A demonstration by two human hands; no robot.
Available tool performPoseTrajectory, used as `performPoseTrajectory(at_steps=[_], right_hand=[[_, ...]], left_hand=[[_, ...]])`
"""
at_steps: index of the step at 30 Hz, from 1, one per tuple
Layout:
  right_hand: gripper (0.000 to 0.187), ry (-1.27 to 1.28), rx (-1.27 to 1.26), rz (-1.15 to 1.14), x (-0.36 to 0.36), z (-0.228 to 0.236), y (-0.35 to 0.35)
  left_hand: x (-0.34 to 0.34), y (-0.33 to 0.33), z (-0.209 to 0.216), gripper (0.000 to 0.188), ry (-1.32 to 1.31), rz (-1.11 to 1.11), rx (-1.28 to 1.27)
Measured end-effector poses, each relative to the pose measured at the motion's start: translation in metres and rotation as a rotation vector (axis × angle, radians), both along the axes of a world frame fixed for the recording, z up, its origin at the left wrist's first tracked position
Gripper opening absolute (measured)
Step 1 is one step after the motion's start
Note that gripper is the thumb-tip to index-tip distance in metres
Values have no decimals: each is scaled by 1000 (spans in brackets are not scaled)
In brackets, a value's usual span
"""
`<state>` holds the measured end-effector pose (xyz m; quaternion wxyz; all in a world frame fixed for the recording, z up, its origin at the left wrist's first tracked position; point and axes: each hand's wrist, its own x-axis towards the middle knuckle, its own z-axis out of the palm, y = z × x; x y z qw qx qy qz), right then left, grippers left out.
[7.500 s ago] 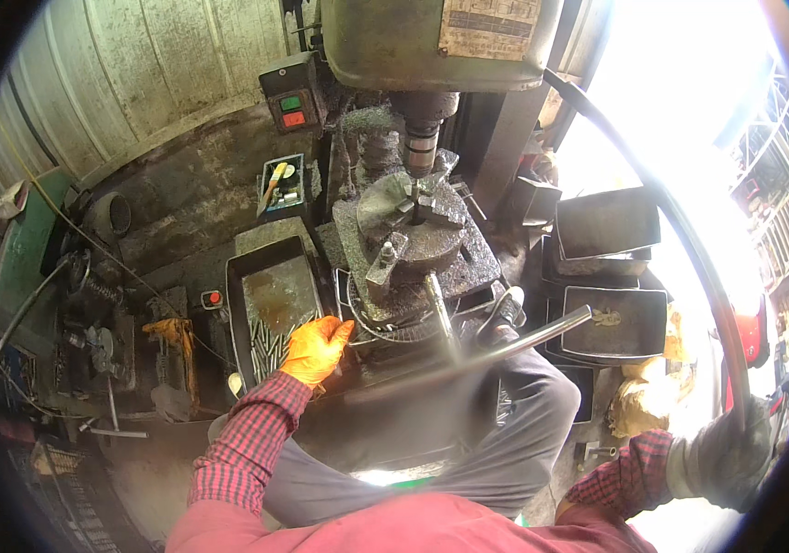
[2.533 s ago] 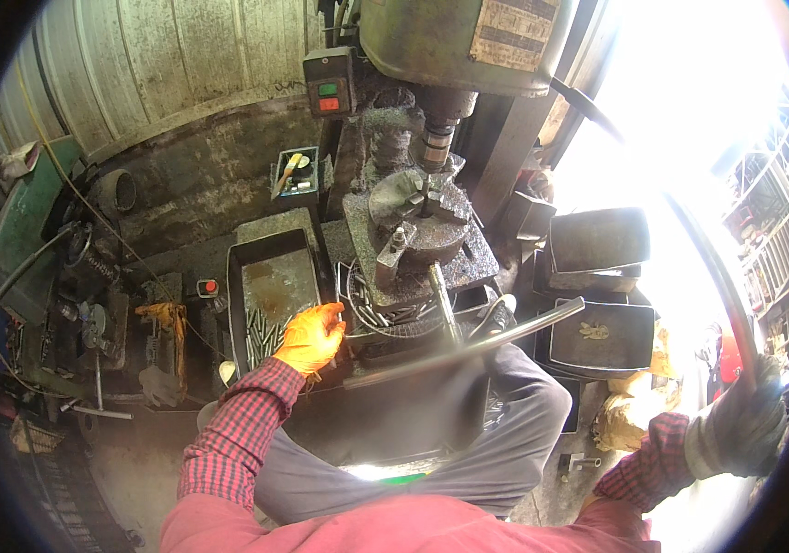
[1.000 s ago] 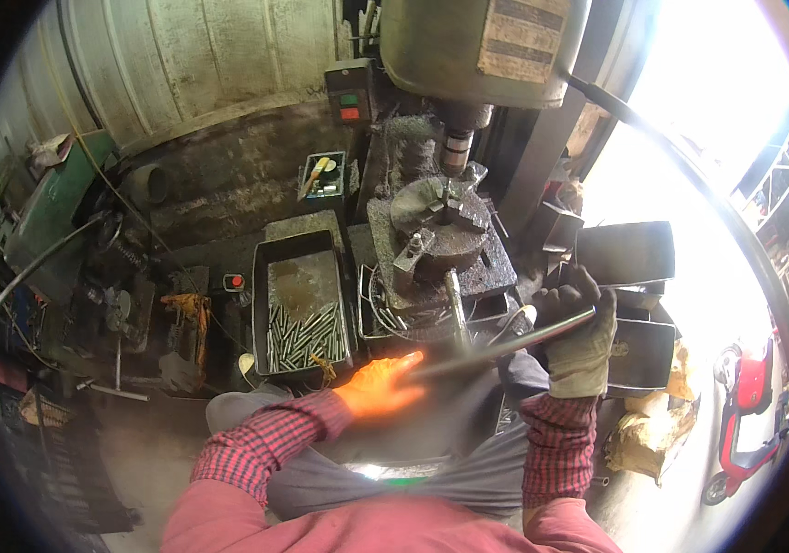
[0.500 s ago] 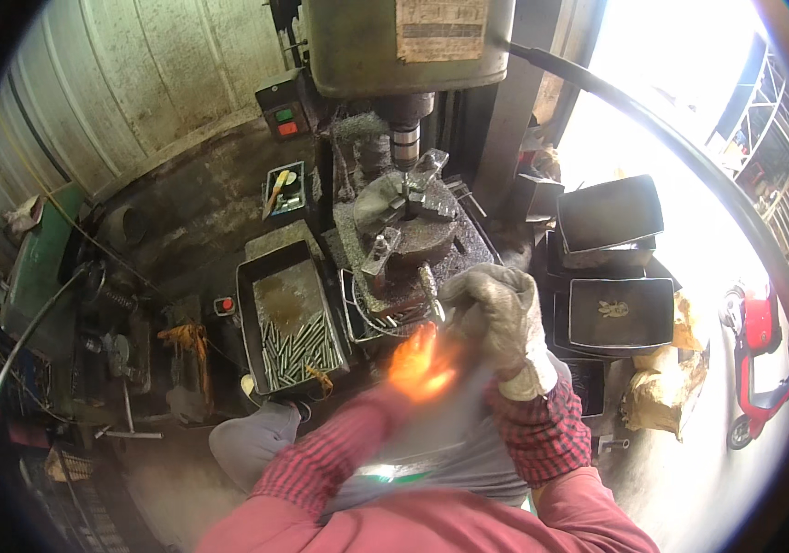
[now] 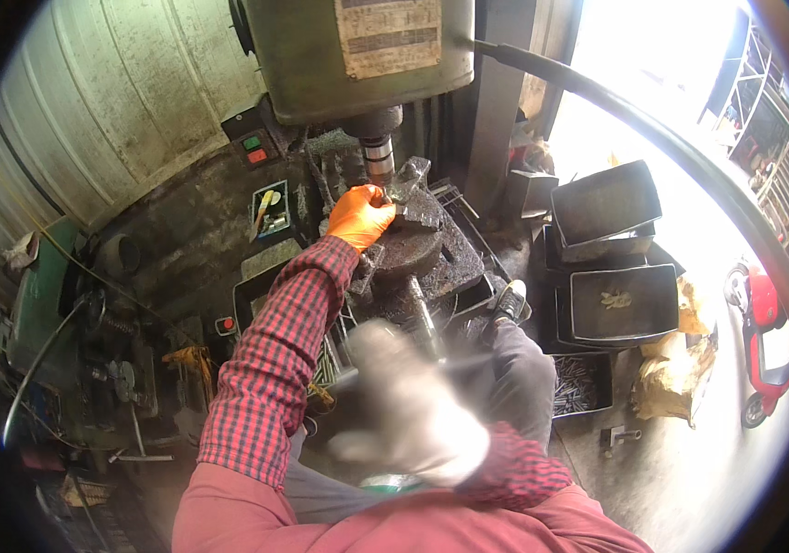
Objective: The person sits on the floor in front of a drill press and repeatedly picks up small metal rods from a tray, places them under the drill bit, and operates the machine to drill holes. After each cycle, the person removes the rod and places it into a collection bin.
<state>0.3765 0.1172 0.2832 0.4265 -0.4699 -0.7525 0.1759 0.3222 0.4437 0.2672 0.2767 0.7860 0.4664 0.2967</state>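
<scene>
My left hand [image 5: 360, 217], in an orange glove, reaches to the jaws of a round, chip-covered chuck [image 5: 405, 253] on the machine table. Its fingers are closed at the jaws; whatever they grip is hidden. Just above them is the steel spindle [image 5: 378, 158] of a drill press. My right hand [image 5: 417, 405], in a whitish work glove, is smeared by motion over my lap, so its fingers cannot be read. Nearest to it is a metal bar handle [image 5: 423, 316] that slants down from the chuck.
A dark tray [image 5: 245, 293] lies partly behind my left sleeve. At the right stand stacked black trays [image 5: 623, 304], with a bin of metal pins [image 5: 577, 385] below. A switch box [image 5: 251, 143] with green and red buttons is at the back left. A thick cable [image 5: 652, 129] arches across the right.
My left hand has moved from near my lap up and forward to the chuck jaws. The right hand has dropped back and left toward my lap. The head view has shifted slightly.
</scene>
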Motion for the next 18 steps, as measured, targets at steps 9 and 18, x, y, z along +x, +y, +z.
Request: performPoseTrajectory(at_steps=[9,18], right_hand=[[65,841,-592,-636,90,-50,-8],[53,86,-339,126,43,-58,4]], left_hand=[[-9,7,-12,32,-22,-52,111],[-9,11,-18,11,-250,-29,-155]])
